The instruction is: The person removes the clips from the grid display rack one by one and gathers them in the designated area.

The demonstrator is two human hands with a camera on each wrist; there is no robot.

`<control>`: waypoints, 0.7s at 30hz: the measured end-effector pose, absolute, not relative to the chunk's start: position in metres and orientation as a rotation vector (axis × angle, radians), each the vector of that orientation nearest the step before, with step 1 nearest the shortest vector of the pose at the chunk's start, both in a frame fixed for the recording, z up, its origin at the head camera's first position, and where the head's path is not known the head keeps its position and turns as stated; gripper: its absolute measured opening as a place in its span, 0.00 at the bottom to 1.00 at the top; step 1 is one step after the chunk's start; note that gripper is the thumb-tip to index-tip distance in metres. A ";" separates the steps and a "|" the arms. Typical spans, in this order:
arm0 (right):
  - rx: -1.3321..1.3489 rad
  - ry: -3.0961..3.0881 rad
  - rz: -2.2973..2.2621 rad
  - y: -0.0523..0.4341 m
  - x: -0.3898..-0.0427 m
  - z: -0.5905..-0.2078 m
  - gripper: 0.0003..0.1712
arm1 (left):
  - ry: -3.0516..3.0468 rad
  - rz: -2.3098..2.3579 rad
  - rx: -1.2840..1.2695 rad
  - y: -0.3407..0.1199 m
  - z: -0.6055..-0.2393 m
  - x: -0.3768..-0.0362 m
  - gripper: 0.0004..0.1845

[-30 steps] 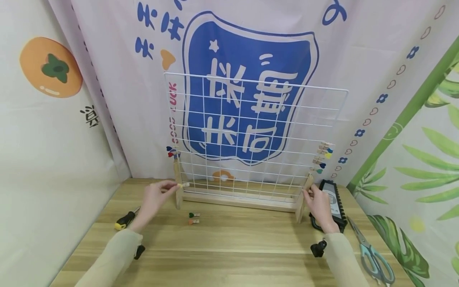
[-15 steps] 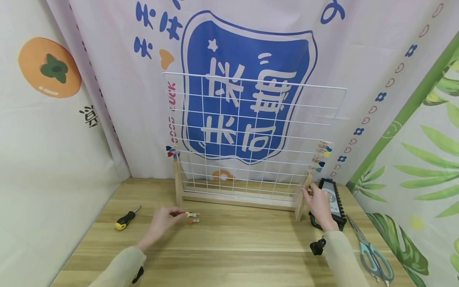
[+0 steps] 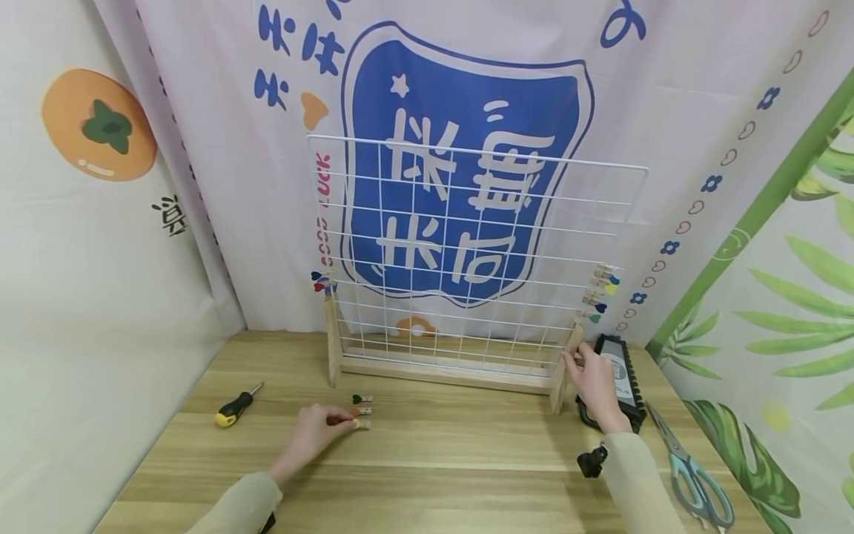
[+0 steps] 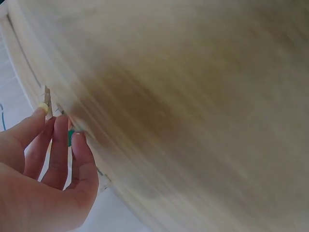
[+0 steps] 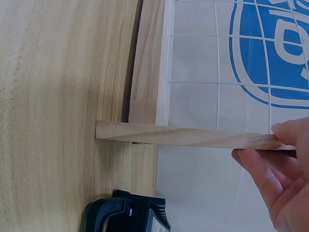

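My left hand (image 3: pixel 316 434) pinches a small wooden clothespin with a yellow heart (image 3: pixel 361 424) low over the table. In the left wrist view, the clothespin (image 4: pixel 48 101) sits between thumb and fingertips. Just beyond it lie a clothespin with an orange heart (image 3: pixel 362 411) and one with a dark green heart (image 3: pixel 362 399). My right hand (image 3: pixel 596 383) grips the right wooden upright (image 3: pixel 564 371) of a stand that holds a white wire grid (image 3: pixel 460 256). In the right wrist view, thumb and fingers lie on either side of that upright (image 5: pixel 193 136).
Several clothespins (image 3: pixel 592 298) hang on the grid's right edge, a few more (image 3: pixel 322 282) on its left. A screwdriver (image 3: pixel 236 408) lies at the left. A black case (image 3: pixel 619 374) and blue-handled scissors (image 3: pixel 694 475) lie at the right. Behind the stand hangs a printed curtain (image 3: pixel 280 222).
My left hand has carried the yellow-heart clothespin from beside the stand's left upright down and toward me, to the near side of the other two. The right hand keeps its grip.
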State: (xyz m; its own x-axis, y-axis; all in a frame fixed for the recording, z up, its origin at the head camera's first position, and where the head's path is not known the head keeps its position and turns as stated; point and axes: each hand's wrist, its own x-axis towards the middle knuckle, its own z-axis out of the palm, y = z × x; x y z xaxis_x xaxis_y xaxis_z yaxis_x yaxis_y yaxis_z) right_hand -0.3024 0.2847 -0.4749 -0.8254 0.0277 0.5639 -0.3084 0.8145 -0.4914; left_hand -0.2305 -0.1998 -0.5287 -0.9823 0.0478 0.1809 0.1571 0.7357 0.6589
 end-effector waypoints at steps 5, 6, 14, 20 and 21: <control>0.204 -2.432 0.796 0.285 -0.303 -0.475 0.08 | -2.799 -1.027 -0.143 -0.198 -0.535 -0.233 0.02; 0.205 -2.430 0.796 0.285 -0.303 -0.475 0.08 | -2.802 -1.026 -0.142 -0.198 -0.535 -0.233 0.02; 0.205 -2.427 0.788 0.285 -0.303 -0.475 0.07 | -2.819 -1.010 -0.158 -0.196 -0.535 -0.235 0.02; 0.204 -2.429 0.794 0.285 -0.303 -0.475 0.07 | -2.802 -1.007 -0.236 -0.201 -0.534 -0.235 0.03; 0.204 -2.432 0.795 0.285 -0.303 -0.475 0.07 | -2.794 -1.020 -0.250 -0.202 -0.533 -0.235 0.03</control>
State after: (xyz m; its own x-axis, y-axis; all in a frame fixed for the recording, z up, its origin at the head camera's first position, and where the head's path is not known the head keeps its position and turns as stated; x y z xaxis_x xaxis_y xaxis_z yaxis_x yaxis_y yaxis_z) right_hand -0.3026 0.2852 -0.4754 -0.8275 0.0298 0.5607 -0.3072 0.8118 -0.4965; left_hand -0.2355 -0.2024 -0.5330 -0.9738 0.1026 0.2028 0.2091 0.7541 0.6226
